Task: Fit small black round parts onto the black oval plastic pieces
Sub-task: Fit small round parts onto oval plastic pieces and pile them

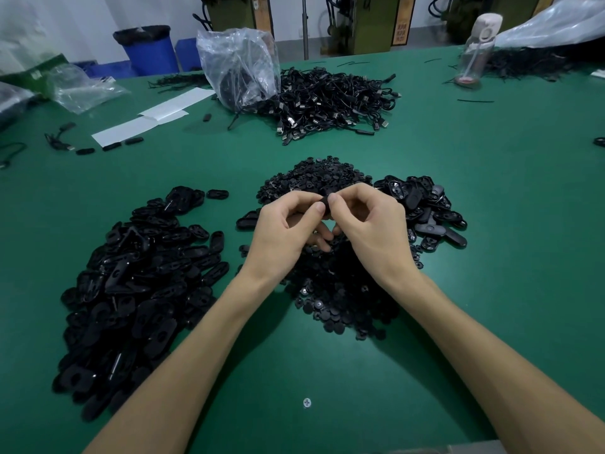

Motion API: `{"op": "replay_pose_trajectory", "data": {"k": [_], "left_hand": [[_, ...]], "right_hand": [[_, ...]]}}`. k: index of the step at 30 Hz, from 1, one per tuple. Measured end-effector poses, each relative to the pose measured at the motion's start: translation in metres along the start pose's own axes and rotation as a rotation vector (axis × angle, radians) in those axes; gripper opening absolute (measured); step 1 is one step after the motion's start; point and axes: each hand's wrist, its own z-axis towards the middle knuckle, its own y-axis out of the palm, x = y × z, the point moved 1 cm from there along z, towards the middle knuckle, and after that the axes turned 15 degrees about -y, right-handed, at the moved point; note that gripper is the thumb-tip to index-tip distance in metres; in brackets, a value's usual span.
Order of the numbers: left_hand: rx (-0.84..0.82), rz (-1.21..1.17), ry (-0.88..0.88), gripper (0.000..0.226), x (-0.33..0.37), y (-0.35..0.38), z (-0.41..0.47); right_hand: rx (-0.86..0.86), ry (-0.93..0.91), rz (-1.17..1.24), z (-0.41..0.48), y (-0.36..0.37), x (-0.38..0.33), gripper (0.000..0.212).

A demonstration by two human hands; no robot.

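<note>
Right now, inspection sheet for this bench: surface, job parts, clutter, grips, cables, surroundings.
surface: green mat, a screw head near the front edge.
job's things: big oval pile left; round-part pile centre; small oval pile right.
clutter: plastic bag, white strips, bottle.
grips: left hand and right hand pinch one black piece above the round-part pile.
cables: USB cable heap at back.
surroundings: blue bin, machines behind.

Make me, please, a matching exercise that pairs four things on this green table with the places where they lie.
Things:
1. round parts pile
2. cable heap
3. water bottle
4. larger oval pieces pile

Places:
A. far right
B. near left
C. near centre
D. far centre

Pairs: 1-C, 2-D, 3-A, 4-B
</note>
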Motion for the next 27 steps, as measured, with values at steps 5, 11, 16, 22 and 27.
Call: {"op": "replay_pose_trajectory", "data": {"k": [5,11,16,22,27], "left_hand": [[-0.019,-0.082,-0.028,0.016,0.0009,-0.0016,0.0000],[-0.013,-0.094,-0.018,0.017,-0.0003,-0.0015,0.0009],[-0.040,-0.121,-0.043,0.018,0.0007,-0.0021,0.0008],[-0.081,-0.169,-0.082,0.018,0.0027,-0.0021,-0.0010],[-0.048,-0.153,-0.078,0.016,0.0034,-0.0016,-0.0023]], "right_hand": [[0.000,0.004,-0.011,0.0008,0.0000,0.0005,0.015],[0.017,0.016,0.012,0.0013,-0.0012,-0.0009,0.016],[0.020,0.028,0.009,0.0020,-0.0019,-0.0011,0.017],[0.024,0.039,0.010,0.0025,-0.0019,-0.0010,0.017],[0.007,0.043,0.025,0.0021,-0.0018,-0.0016,0.018]]}}
